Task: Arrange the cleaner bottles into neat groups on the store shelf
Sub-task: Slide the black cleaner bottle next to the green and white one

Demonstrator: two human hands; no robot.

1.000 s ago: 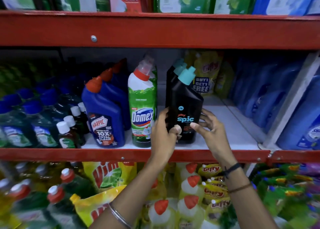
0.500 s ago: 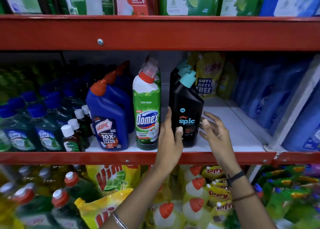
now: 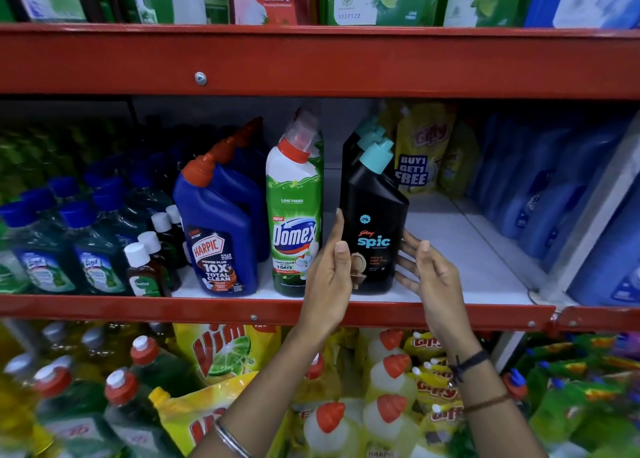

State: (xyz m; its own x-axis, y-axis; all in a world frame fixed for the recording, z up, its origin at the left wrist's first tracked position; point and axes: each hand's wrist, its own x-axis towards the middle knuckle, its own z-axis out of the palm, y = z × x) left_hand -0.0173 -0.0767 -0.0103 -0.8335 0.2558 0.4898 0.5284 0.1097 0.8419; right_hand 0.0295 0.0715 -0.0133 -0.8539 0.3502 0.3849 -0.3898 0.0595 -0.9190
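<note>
A black Spic bottle [image 3: 372, 222] with a teal cap stands upright at the front of the red-edged middle shelf [image 3: 242, 310], with more black bottles lined up behind it. My left hand [image 3: 330, 277] hovers open beside its left flank. My right hand [image 3: 427, 272] is open by its right flank, fingertips close to the bottle. Neither hand grips it. To the left stand a green Domex bottle [image 3: 294, 215] and a row of blue Harpic bottles [image 3: 218, 236].
Small Dettol bottles [image 3: 142, 270] and blue-capped Lizol bottles [image 3: 93, 243] fill the shelf's left. Yellow Giffy pouches [image 3: 420, 153] sit at the back; blue bottles [image 3: 540, 194] crowd the right. Bare white shelf [image 3: 460, 250] lies right of the black bottle. Dish-soap bottles and pouches sit below.
Both hands held the black Spic bottle a second ago; they have let go and drawn slightly apart, fingers spread. The bottle stays upright on the shelf.
</note>
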